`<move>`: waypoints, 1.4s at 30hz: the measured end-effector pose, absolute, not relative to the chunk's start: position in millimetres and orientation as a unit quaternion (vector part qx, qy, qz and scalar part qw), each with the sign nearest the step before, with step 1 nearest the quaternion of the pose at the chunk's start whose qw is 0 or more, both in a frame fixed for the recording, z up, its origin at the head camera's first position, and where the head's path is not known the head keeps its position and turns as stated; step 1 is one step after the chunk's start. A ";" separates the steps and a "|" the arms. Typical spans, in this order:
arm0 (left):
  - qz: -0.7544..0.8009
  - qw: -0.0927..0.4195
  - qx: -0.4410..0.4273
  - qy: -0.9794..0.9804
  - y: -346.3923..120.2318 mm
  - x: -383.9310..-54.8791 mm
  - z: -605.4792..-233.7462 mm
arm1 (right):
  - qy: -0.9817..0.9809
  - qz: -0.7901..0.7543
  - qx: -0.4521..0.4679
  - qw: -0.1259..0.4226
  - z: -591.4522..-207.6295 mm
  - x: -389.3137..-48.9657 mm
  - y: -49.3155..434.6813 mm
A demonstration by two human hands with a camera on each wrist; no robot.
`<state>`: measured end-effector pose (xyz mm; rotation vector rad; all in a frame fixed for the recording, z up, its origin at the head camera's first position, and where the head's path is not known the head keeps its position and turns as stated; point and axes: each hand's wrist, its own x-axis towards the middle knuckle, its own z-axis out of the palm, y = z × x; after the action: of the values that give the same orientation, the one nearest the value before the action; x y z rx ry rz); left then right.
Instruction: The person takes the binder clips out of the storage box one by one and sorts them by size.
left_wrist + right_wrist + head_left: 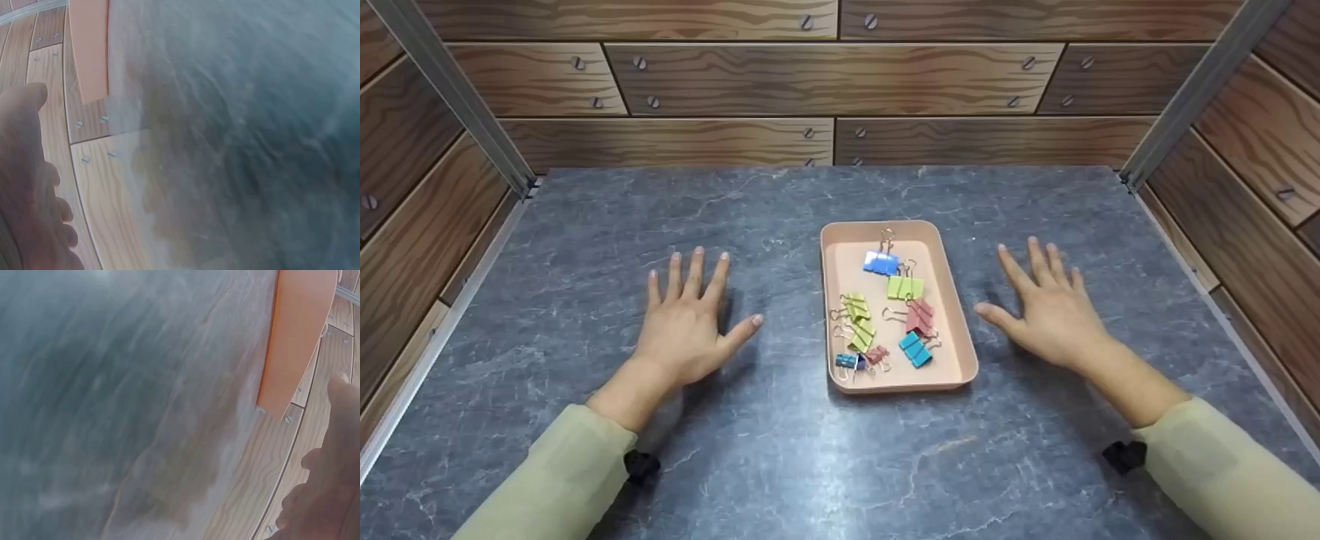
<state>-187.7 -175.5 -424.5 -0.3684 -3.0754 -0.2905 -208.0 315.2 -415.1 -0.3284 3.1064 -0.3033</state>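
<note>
Between my two hands lies a shallow pink tray (952, 371) that holds several binder clips. Inside it a blue binder clip (880, 262) is farthest back, with a yellow-green binder clip (905, 288) just in front. A larger red binder clip (919, 316) and a teal binder clip (916, 349) sit on the right side. Two more yellow-green clips (861, 335) and some small clips (849, 361) gather at the left. My left hand (687, 330) is spread palm down, left of the tray. On the other side my right hand (1050, 311) is spread likewise, its thumb nearer the tray wall. Both hold nothing.
The grey marbled table (765, 465) extends around the tray and hands. Wood-patterned panels (832, 79) stand at the back and both sides, with metal posts (1207, 90) at the rear corners. Each wrist wears a black device (642, 466) by the sleeve.
</note>
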 end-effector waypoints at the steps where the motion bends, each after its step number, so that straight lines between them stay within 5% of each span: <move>1: -0.092 0.018 -0.122 -0.988 -174.0 -188.1 -423.3 | 0.989 -0.100 -0.107 0.001 -414.8 -207.7 313.5; 42: -0.153 0.020 -0.316 -0.936 -81.1 -231.0 -390.1 | 0.921 -0.343 -0.175 0.059 -445.0 -201.1 279.6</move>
<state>-231.0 -81.1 -390.1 -0.9807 -2.9027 -0.4759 -201.1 279.6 -445.0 -0.5289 2.7887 -1.0389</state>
